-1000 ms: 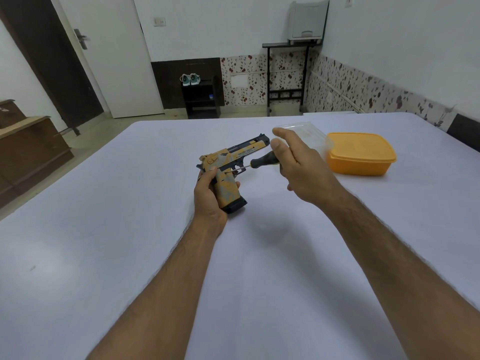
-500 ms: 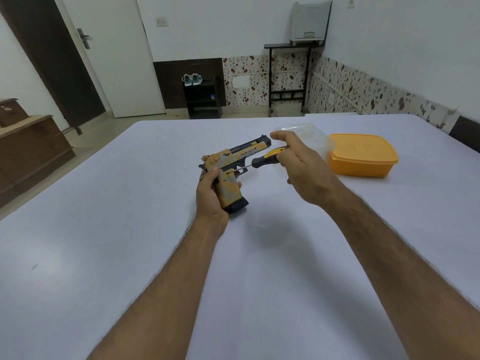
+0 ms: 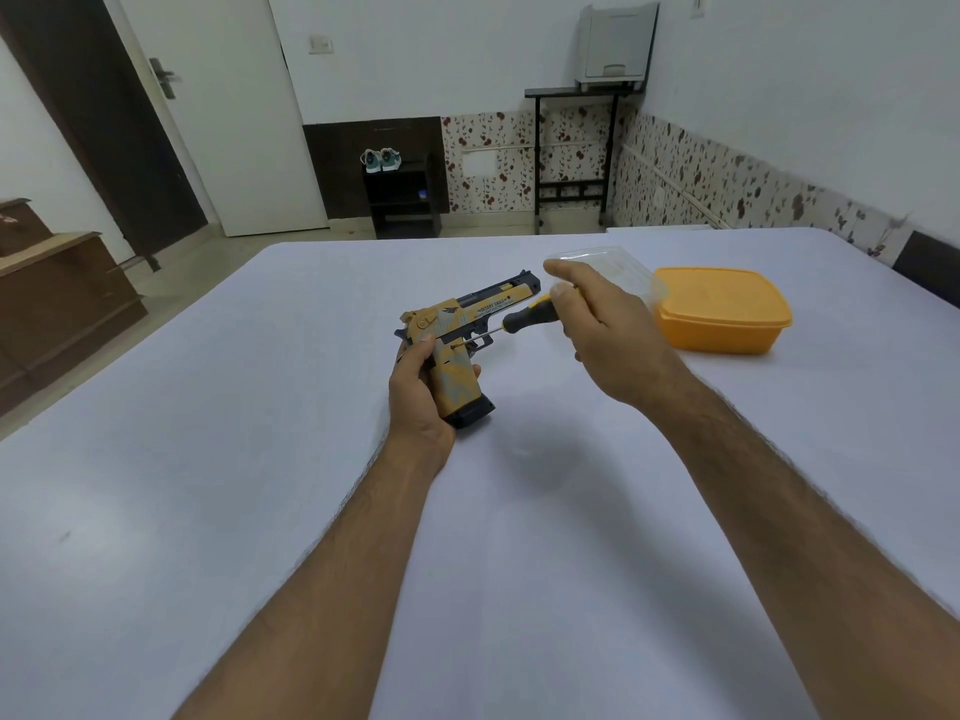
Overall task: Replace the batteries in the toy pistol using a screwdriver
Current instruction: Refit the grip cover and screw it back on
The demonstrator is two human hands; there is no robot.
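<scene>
Nearest, two bare forearms reach out over a white table (image 3: 260,459), which fills most of the head view. The left hand (image 3: 418,394) grips the toy pistol (image 3: 462,345) by its handle, fingers curled round the far side and the thumb lying along the near side just under the slide; the pistol is lifted above the table, its dark base pointing down toward the person and its barrel angled up and away to the right. The pistol is yellow with grey blotches and a dark top, and it carries lettering on the slide that is too small to read surely. Just to its right, the right hand (image 3: 602,330) pinches the screwdriver (image 3: 514,320) between thumb and forefingers at the yellow end of its black-and-yellow handle, the other fingers loosely bent below. The thin metal shaft slants down to the left, and its tip touches the side of the pistol at the top of the handle, close behind the trigger guard. Beyond the right hand, a clear plastic lid (image 3: 623,265) lies on the table, and just beside it to the right sits an orange container (image 3: 727,317) with its own lid on. Farther off, across the floor, stand a white door (image 3: 228,122), a dark shelf with a pair of shoes (image 3: 382,160) on top, and a tall black stand against the wall.
</scene>
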